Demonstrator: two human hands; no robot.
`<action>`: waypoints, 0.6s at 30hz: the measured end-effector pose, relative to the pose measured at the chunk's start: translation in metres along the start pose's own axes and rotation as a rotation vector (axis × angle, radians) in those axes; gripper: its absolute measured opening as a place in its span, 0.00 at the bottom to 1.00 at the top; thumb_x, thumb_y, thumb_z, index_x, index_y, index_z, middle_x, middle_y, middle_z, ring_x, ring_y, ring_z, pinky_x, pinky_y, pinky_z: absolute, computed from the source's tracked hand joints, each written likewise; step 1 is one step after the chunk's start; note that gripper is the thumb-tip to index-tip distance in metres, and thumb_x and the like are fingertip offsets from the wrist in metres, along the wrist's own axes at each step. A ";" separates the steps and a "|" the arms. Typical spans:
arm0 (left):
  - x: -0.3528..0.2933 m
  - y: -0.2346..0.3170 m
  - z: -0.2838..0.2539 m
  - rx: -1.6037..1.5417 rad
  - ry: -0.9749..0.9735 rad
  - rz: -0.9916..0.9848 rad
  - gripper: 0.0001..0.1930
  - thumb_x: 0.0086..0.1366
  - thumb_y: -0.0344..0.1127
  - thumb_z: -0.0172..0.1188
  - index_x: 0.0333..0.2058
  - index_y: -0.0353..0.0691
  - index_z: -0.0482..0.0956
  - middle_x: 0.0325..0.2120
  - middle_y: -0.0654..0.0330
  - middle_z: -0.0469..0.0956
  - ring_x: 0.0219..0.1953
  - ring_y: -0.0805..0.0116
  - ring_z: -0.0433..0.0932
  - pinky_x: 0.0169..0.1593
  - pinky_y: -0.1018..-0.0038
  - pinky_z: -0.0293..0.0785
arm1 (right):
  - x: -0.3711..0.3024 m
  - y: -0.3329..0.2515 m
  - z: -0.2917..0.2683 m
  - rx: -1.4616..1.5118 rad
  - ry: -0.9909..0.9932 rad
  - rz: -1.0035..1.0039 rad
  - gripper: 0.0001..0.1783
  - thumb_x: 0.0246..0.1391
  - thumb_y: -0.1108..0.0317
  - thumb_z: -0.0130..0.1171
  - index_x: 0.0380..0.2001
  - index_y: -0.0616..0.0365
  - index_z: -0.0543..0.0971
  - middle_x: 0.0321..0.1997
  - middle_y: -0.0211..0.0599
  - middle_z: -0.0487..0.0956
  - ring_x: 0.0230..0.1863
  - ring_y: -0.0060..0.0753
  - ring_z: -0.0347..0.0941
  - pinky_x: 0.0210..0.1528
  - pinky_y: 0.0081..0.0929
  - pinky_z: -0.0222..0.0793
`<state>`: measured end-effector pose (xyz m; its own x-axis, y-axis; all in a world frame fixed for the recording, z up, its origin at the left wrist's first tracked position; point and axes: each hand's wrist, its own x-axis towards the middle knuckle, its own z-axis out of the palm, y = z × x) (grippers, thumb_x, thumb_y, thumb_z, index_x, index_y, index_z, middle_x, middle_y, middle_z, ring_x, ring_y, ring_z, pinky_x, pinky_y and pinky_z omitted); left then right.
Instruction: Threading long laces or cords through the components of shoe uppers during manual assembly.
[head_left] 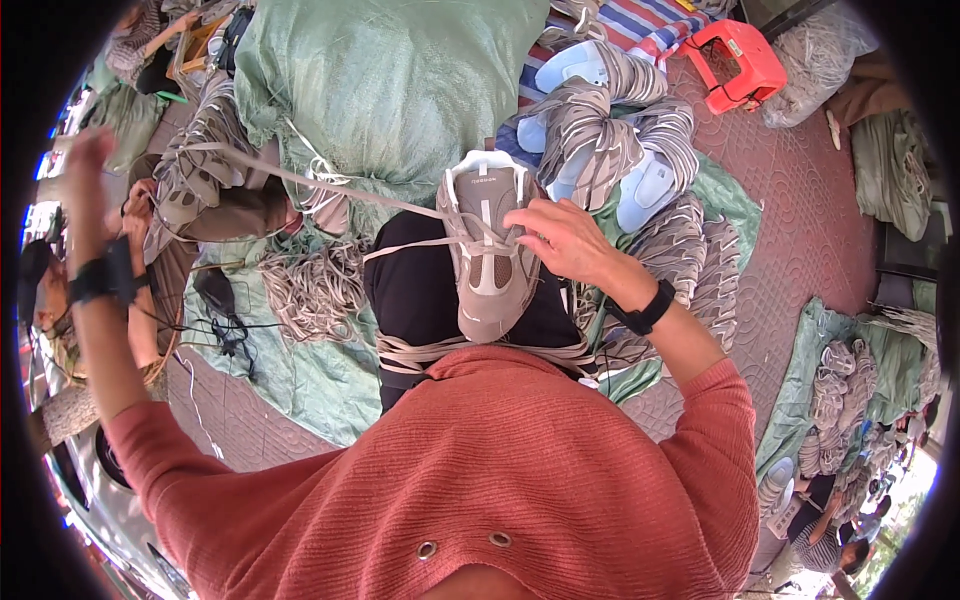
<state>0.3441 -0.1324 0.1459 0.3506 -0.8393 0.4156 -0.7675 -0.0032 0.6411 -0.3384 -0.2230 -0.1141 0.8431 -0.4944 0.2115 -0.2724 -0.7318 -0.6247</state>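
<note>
A beige sneaker (490, 260) rests on my knee, toe toward me. My right hand (560, 238) presses on its lace area and holds the shoe steady. A flat beige lace (300, 180) runs taut from the eyelets up to the far left. My left hand (88, 170) is raised out there and pinches the end of that lace. Both wrists carry black bands. More loose beige laces (420, 350) hang across my lap over black trousers.
A big green sack (380, 80) lies ahead. Bundles of grey shoes and laces (620, 130) are piled at right on a green sheet. A red plastic stool (740, 60) stands on the paved ground. Another person (50, 300) sits at the left.
</note>
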 end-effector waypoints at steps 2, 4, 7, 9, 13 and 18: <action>-0.056 0.057 0.181 0.219 -0.106 0.173 0.15 0.60 0.28 0.51 0.46 0.40 0.74 0.33 0.60 0.77 0.30 0.76 0.77 0.30 0.83 0.73 | -0.013 0.005 -0.003 -0.013 0.034 0.055 0.10 0.46 0.73 0.58 0.34 0.52 0.74 0.30 0.32 0.71 0.33 0.38 0.69 0.38 0.31 0.62; -0.115 0.144 0.270 -0.028 -0.291 -0.217 0.13 0.63 0.33 0.50 0.47 0.42 0.73 0.32 0.65 0.73 0.27 0.78 0.72 0.30 0.81 0.70 | -0.017 0.005 0.003 -0.014 0.070 0.025 0.09 0.45 0.73 0.58 0.33 0.52 0.73 0.30 0.32 0.71 0.33 0.39 0.69 0.37 0.32 0.62; -0.184 0.181 0.348 -0.017 -0.456 0.155 0.15 0.54 0.22 0.60 0.40 0.44 0.75 0.29 0.65 0.72 0.25 0.77 0.73 0.26 0.81 0.69 | -0.010 -0.001 0.011 -0.009 0.080 -0.023 0.09 0.44 0.76 0.56 0.31 0.54 0.72 0.30 0.33 0.70 0.33 0.39 0.69 0.36 0.33 0.64; -0.217 0.192 0.391 -0.088 -0.537 0.359 0.13 0.52 0.27 0.63 0.37 0.42 0.74 0.28 0.60 0.72 0.25 0.65 0.74 0.27 0.75 0.71 | -0.010 -0.002 0.013 -0.015 0.071 -0.018 0.09 0.44 0.78 0.55 0.31 0.55 0.72 0.30 0.34 0.70 0.33 0.39 0.70 0.35 0.32 0.65; -0.255 0.219 0.439 -0.038 -0.712 0.404 0.10 0.54 0.33 0.62 0.34 0.39 0.73 0.29 0.55 0.70 0.27 0.58 0.75 0.28 0.68 0.73 | -0.013 0.009 0.022 0.419 0.198 0.207 0.14 0.41 0.85 0.49 0.33 0.59 0.71 0.30 0.38 0.71 0.31 0.36 0.72 0.34 0.27 0.69; -0.261 0.232 0.458 0.357 -0.743 0.689 0.11 0.50 0.30 0.58 0.32 0.32 0.72 0.28 0.54 0.70 0.28 0.61 0.77 0.27 0.70 0.75 | -0.014 0.008 0.033 0.444 0.283 0.295 0.13 0.40 0.84 0.50 0.33 0.60 0.70 0.31 0.42 0.72 0.32 0.41 0.73 0.35 0.30 0.70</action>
<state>-0.1714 -0.1633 -0.1091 -0.5394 -0.8410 0.0417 -0.8298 0.5393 0.1434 -0.3376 -0.2065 -0.1470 0.5886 -0.7969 0.1359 -0.2048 -0.3096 -0.9285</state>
